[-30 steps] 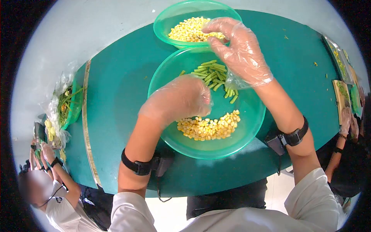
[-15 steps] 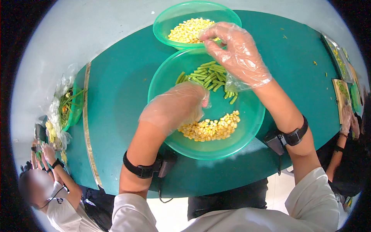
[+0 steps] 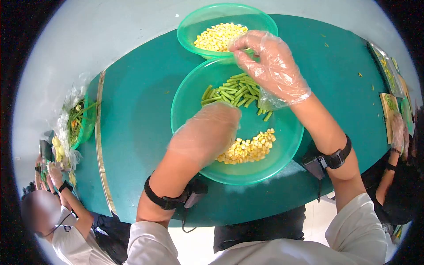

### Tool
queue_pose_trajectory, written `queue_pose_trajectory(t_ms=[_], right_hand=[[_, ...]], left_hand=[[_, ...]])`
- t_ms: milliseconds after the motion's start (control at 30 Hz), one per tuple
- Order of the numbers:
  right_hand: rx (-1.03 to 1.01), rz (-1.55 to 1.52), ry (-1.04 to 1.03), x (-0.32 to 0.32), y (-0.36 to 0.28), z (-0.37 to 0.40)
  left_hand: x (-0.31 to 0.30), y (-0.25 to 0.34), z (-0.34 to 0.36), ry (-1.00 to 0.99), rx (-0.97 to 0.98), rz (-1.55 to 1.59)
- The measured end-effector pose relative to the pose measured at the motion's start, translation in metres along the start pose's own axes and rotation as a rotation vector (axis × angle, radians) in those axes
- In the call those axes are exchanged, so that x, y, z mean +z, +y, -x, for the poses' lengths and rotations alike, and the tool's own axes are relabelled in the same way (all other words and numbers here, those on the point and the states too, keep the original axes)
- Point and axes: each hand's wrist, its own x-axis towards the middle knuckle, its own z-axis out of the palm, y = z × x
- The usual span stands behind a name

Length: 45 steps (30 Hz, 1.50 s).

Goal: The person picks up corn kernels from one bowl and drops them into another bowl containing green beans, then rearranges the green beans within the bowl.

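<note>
My left hand point(image 3: 207, 131), in a clear plastic glove, hangs palm down over the left part of the near green bowl point(image 3: 283, 152). Its fingers are hidden beneath the back of the hand. Cut green beans point(image 3: 238, 90) lie at the bowl's far side, just beyond that hand. A band of corn kernels point(image 3: 249, 148) lies at the near side, partly covered by the hand. My right hand point(image 3: 274, 66), gloved likewise, is raised by the rim of the far green bowl point(image 3: 194, 22). Its thumb and forefinger curl together in a pinch; anything between them is too small to make out. Paler corn kernels point(image 3: 218, 37) fill the far bowl's bottom.
The two bowls stand close together on a green table point(image 3: 137, 110). At left is a green basket point(image 3: 88, 126) of vegetable scraps with plastic film, beside a co-worker point(image 3: 73, 221). At right, another person's gloved hand point(image 3: 397, 130) is by a cutting board point(image 3: 388, 110).
My left hand has moved slightly to the right over the near bowl, covering more of the corn's left end. My right hand has stayed nearly in place by the far bowl's rim.
</note>
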Motion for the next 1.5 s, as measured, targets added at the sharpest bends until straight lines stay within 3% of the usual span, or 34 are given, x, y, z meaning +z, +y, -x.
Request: queue_pose_trajectory(t_ms=[67,167,267,367,467,600,667,767,1000,1167,1200,1333,1500], right_hand=[[-0.008,0.000,0.026,0.002,0.002,-0.001],[-0.016,0.006,0.006,0.000,-0.001,-0.001],[-0.010,-0.011,0.019,0.000,-0.001,-0.002],[0.005,-0.014,0.025,-0.002,-0.005,-0.003],[0.009,-0.094,0.055,-0.002,-0.008,-0.005],[0.044,-0.255,-0.022,-0.002,-0.021,-0.005],[0.113,-0.311,-0.115,-0.005,-0.022,-0.004],[0.033,-0.271,-0.071,0.000,-0.011,-0.003],[0.081,-0.182,-0.056,-0.002,-0.012,-0.003],[0.161,-0.063,0.225,0.000,-0.003,-0.004],[0.096,0.009,0.251,0.000,0.000,-0.004],[-0.072,0.227,0.300,-0.002,0.003,-0.006],[-0.134,0.385,0.220,-0.001,0.010,-0.003]], left_hand=[[0.002,-0.001,0.003,0.057,0.027,0.006],[0.002,-0.004,-0.006,-0.027,-0.035,0.029],[-0.010,-0.013,-0.029,0.122,0.155,0.115],[-0.037,-0.005,-0.038,0.359,-0.079,0.455],[-0.035,-0.016,-0.044,0.752,-0.108,0.907],[-0.030,-0.022,-0.046,0.755,-0.108,1.062],[-0.031,-0.024,-0.046,0.737,-0.091,1.034],[-0.030,-0.026,-0.045,0.732,-0.098,0.971],[-0.026,-0.023,-0.049,0.766,-0.152,0.951],[-0.026,-0.016,-0.041,0.372,-0.043,0.472],[-0.028,-0.010,-0.039,0.270,-0.010,0.393],[-0.011,-0.012,-0.035,0.194,0.126,-0.023],[-0.006,-0.015,-0.027,0.182,0.104,-0.154]])
